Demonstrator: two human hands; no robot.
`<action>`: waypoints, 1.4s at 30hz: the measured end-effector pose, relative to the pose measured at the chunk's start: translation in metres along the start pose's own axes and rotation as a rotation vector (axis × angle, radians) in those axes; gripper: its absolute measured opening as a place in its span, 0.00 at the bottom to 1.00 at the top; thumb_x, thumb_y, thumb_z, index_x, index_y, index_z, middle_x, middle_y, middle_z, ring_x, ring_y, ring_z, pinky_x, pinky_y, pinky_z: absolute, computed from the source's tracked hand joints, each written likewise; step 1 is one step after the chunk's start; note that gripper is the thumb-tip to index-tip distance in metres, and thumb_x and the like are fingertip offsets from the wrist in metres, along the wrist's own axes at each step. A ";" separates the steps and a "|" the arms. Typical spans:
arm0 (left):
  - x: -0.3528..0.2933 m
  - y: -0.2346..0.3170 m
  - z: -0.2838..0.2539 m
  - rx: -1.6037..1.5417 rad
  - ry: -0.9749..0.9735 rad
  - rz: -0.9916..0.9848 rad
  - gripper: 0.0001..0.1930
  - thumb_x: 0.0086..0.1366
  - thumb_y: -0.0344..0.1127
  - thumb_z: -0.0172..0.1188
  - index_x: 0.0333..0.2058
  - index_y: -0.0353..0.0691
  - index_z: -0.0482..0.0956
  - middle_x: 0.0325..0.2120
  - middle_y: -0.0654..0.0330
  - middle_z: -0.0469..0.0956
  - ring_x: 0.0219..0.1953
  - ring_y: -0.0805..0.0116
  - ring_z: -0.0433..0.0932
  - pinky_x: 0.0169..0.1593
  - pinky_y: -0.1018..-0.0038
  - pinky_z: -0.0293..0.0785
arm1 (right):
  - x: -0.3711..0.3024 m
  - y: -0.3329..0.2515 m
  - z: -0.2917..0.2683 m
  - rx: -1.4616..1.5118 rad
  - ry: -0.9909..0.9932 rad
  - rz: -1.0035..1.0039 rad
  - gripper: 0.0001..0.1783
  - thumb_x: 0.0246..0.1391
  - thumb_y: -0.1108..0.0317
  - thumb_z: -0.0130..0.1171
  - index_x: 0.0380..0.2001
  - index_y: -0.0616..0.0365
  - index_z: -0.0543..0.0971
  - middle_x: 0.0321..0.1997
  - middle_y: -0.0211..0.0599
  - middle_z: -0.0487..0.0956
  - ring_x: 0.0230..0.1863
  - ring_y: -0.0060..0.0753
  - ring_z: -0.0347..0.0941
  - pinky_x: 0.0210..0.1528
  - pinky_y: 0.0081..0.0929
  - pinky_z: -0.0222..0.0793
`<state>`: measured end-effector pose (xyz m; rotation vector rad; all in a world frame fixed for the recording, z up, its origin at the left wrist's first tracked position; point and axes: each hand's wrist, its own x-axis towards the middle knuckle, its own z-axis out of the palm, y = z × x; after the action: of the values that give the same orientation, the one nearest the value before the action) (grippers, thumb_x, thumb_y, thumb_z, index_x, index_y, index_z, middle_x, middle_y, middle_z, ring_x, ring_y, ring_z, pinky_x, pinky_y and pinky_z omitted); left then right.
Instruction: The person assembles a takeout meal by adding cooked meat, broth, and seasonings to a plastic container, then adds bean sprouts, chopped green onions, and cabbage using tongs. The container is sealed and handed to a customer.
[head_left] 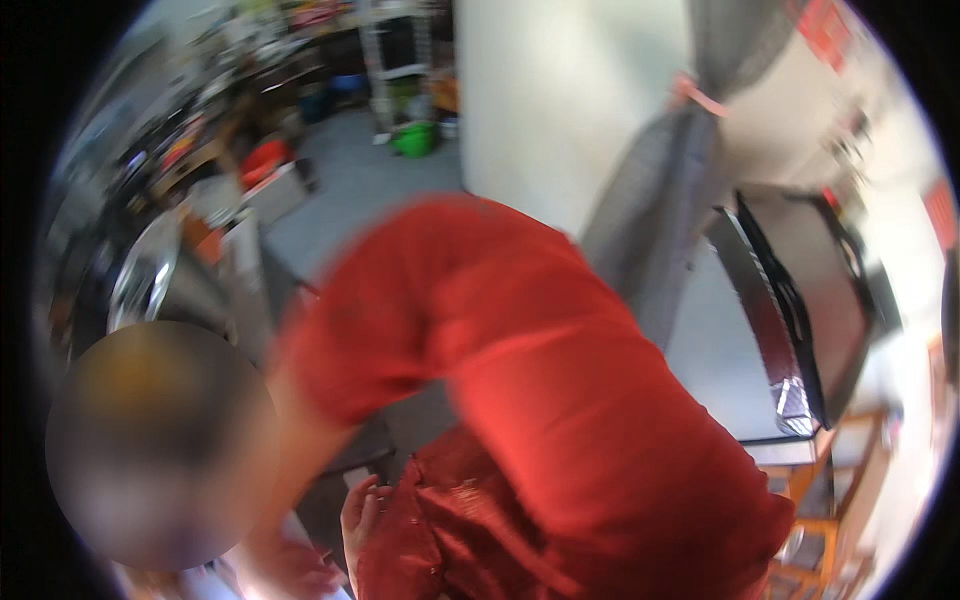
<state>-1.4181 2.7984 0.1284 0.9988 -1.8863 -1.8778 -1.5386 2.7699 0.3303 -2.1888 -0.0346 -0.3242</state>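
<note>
No hand that I can make out as my own shows in this blurred view. A person in a red shirt (540, 360) bends close in front of me and fills the middle. Their bare forearm (310, 430) reaches down to a motion-smeared hand (300, 572) near the lower edge. Beside it, another hand (360, 510) with bent fingers shows at the edge of dark red patterned cloth (460, 510). I cannot tell whose it is or whether it holds anything. A round blurred patch (155, 450) hides the area to the left.
A grey curtain (650, 170), tied with a pink band, hangs by the pale wall (560, 90). At the right is a large grey and black box-like thing (800, 290), above wooden furniture (830, 520). A green bucket (413, 139) and clutter stand farther back on the left.
</note>
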 end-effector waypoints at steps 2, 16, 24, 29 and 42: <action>0.064 0.006 0.012 -0.109 -0.017 -0.075 0.22 0.68 0.43 0.56 0.57 0.41 0.67 0.39 0.59 0.78 0.41 0.67 0.78 0.42 0.73 0.76 | -0.024 0.000 -0.055 -0.136 0.135 -0.027 0.17 0.56 0.58 0.54 0.32 0.63 0.82 0.24 0.39 0.82 0.26 0.36 0.78 0.30 0.31 0.75; 0.475 0.053 -0.037 -0.566 -0.036 -0.243 0.28 0.66 0.46 0.60 0.62 0.51 0.63 0.43 0.60 0.77 0.41 0.62 0.78 0.41 0.67 0.78 | -0.190 0.139 -0.424 -0.741 0.315 0.191 0.16 0.49 0.53 0.58 0.31 0.55 0.83 0.28 0.40 0.82 0.28 0.42 0.79 0.32 0.40 0.74; 0.725 0.164 -0.056 -0.310 -0.441 -0.021 0.23 0.67 0.43 0.57 0.57 0.43 0.68 0.40 0.55 0.76 0.37 0.62 0.79 0.41 0.67 0.78 | -0.476 0.135 -0.455 -0.586 0.747 0.806 0.11 0.46 0.63 0.58 0.31 0.55 0.83 0.26 0.39 0.81 0.31 0.44 0.78 0.35 0.39 0.71; 0.815 0.213 -0.037 -0.294 -0.564 -0.017 0.20 0.68 0.40 0.57 0.55 0.39 0.69 0.40 0.55 0.77 0.36 0.63 0.79 0.41 0.68 0.78 | -0.556 0.081 -0.439 -0.524 0.960 1.265 0.16 0.50 0.60 0.59 0.41 0.56 0.79 0.28 0.40 0.81 0.33 0.45 0.77 0.36 0.39 0.70; 0.951 0.297 -0.091 -0.136 -0.918 -0.038 0.20 0.68 0.39 0.57 0.56 0.40 0.69 0.41 0.56 0.78 0.35 0.68 0.78 0.38 0.73 0.76 | -0.554 0.161 -0.441 -0.068 1.204 1.360 0.24 0.60 0.56 0.56 0.54 0.59 0.71 0.34 0.42 0.81 0.37 0.42 0.76 0.40 0.35 0.70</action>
<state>-2.1159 2.0829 0.1773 0.0832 -2.0959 -2.7210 -2.1475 2.3745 0.3170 -1.2968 1.9612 -0.7275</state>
